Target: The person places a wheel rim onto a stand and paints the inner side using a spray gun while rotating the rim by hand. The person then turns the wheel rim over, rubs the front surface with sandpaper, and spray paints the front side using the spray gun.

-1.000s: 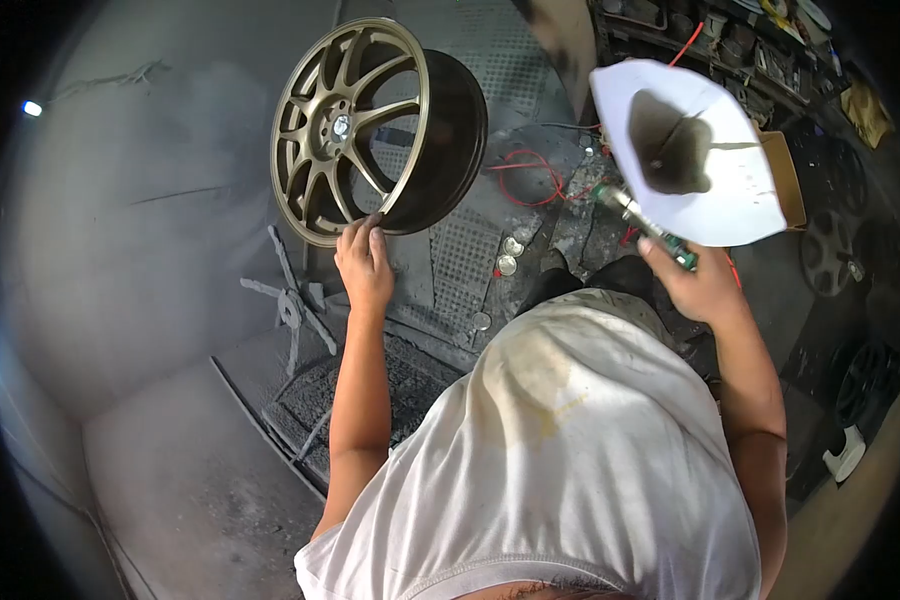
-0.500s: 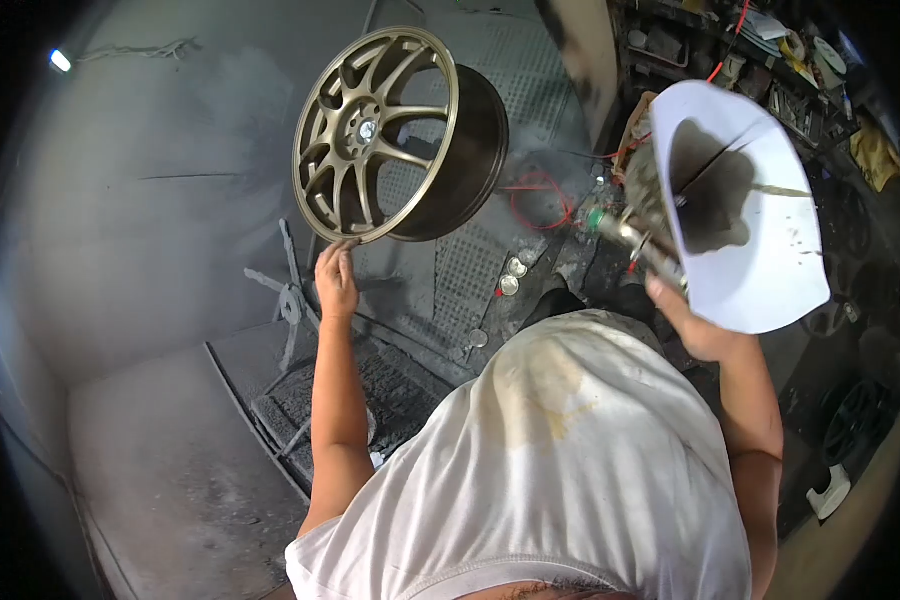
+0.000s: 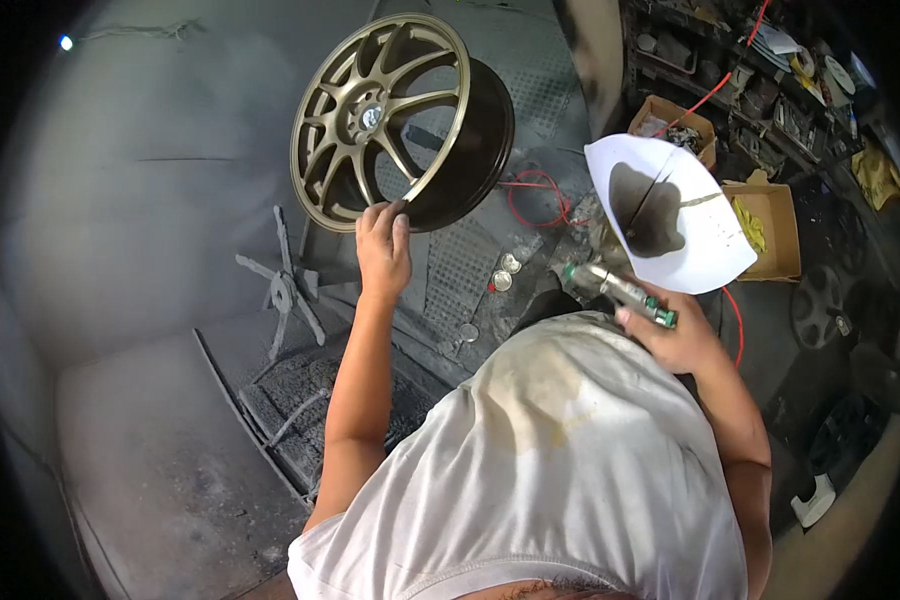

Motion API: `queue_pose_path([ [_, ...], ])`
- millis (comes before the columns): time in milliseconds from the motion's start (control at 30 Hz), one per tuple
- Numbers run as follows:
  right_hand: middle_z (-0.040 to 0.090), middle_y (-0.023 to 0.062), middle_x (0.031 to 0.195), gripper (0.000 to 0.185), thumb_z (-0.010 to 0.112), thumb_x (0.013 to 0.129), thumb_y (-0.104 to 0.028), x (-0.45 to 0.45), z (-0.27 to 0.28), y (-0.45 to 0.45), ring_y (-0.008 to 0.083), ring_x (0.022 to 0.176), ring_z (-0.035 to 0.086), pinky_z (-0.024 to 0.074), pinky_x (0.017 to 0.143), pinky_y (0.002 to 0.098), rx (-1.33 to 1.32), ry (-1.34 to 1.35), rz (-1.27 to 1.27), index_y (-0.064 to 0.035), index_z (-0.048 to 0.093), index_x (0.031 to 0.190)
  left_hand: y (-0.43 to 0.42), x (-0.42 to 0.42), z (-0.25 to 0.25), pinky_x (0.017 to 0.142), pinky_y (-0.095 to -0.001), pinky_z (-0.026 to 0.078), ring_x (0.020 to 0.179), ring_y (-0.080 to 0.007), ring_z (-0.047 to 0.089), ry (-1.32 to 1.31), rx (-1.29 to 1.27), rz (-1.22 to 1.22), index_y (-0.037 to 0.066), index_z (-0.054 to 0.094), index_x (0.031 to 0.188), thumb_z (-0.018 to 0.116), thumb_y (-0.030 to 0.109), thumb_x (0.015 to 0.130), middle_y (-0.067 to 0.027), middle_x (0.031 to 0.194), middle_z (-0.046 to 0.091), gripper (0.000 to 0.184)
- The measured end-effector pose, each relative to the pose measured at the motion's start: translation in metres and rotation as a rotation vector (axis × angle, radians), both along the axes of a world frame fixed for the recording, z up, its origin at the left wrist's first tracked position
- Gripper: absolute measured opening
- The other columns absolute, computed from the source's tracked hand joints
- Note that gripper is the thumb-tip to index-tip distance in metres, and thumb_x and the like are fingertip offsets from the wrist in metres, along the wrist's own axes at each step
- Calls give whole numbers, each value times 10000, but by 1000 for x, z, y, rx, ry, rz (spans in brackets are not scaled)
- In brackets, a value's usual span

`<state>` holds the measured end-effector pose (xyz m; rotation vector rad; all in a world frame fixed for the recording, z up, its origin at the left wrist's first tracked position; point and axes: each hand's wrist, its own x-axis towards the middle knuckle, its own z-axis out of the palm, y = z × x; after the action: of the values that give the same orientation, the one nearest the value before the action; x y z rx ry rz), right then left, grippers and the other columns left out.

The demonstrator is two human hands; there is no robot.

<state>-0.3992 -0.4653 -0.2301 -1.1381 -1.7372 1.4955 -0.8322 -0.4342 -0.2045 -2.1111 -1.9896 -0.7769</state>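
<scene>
A bronze-coloured alloy wheel (image 3: pixel 370 118) stands tilted ahead of me, its spoked face to the left and its dark barrel to the right. My left hand (image 3: pixel 382 250) has its fingers curled on the wheel's lower edge. Closed around a metal spray gun (image 3: pixel 620 290) with green ends is my right hand (image 3: pixel 680 340), to the right of my belly. A curved white paper-like piece (image 3: pixel 705 240) with a dark stained hollow sits just above the gun. Whether the two are joined is hard to see. What supports the wheel is mostly hidden.
A red hose (image 3: pixel 535 205) lies looped on the floor beside several small tins (image 3: pixel 503 281). Cardboard boxes (image 3: pixel 785 245) stand right of the gun, below cluttered shelves (image 3: pixel 760 110). A dusty star-shaped stand (image 3: pixel 283 292) is at left, near a grey wall (image 3: pixel 160 230).
My left hand has moved right along the wheel's lower edge, fingers now over it. The spray gun and white piece have shifted left in my right hand, uncovering the boxes.
</scene>
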Motion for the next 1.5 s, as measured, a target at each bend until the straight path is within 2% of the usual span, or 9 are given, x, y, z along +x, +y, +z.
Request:
queue_pose_path([
  [333,658,27,868,584,697,947,-228,20,6,15,91,747,588,496,681,262,185,-101,-369,65,520,1421,-31,-27,-22,1038,-459,399,1192,-341,567,34,19,50,73,682,1259,529,200,1004,-145,1248,638,323],
  [433,745,132,1074,440,746,923,-307,21,22,2,215,981,690,506,926,347,-172,-174,-196,-4,690,1237,-39,-48,-23,1028,-459,418,1171,-364,588,59,57,79,58,699,1214,510,200,1014,-155,1234,656,309],
  [500,664,38,927,490,712,925,-222,19,19,-6,107,765,599,493,680,254,-222,142,18,48,599,1318,-39,-77,-27,1025,-466,426,1159,-380,597,9,35,79,42,715,1164,495,204,1023,-163,1211,671,308],
  [667,653,53,933,521,676,937,-177,39,30,-39,127,846,603,492,771,272,359,-26,-3,69,562,1382,-76,-116,-9,1149,-540,314,1255,-329,559,121,-37,110,90,720,1161,473,211,1047,-112,1253,669,298],
  [867,694,31,832,303,672,975,-168,76,27,-64,94,705,620,501,646,250,210,305,-450,26,654,1208,-108,-108,5,1177,-565,276,1331,-310,521,251,-36,290,87,718,1190,482,259,1050,-96,1282,676,324],
  [933,697,34,860,303,680,967,-173,80,22,-50,83,711,623,495,612,235,74,237,-334,20,654,1200,-99,-93,5,1173,-561,291,1284,-326,552,265,-97,190,56,732,1128,500,247,1042,-103,1246,685,313],
  [1033,710,43,917,323,701,940,-194,84,3,-55,70,723,635,475,544,216,-194,292,-49,2,653,1192,-97,-34,0,962,-459,466,1026,-366,618,135,-37,92,17,729,1036,557,207,1002,-135,1045,684,258],
  [1167,693,34,903,456,686,947,-192,67,-11,-35,73,705,610,466,559,220,-262,213,159,24,596,1339,-66,8,-18,848,-464,472,955,-369,598,30,25,99,25,725,1002,572,223,992,-140,934,644,250],
  [1500,665,53,877,396,628,981,-151,0,2,49,82,688,602,442,523,207,192,-45,-224,45,559,1318,-25,-79,-31,832,-456,470,950,-351,591,-108,101,148,39,706,963,613,223,969,-118,953,638,207],
])
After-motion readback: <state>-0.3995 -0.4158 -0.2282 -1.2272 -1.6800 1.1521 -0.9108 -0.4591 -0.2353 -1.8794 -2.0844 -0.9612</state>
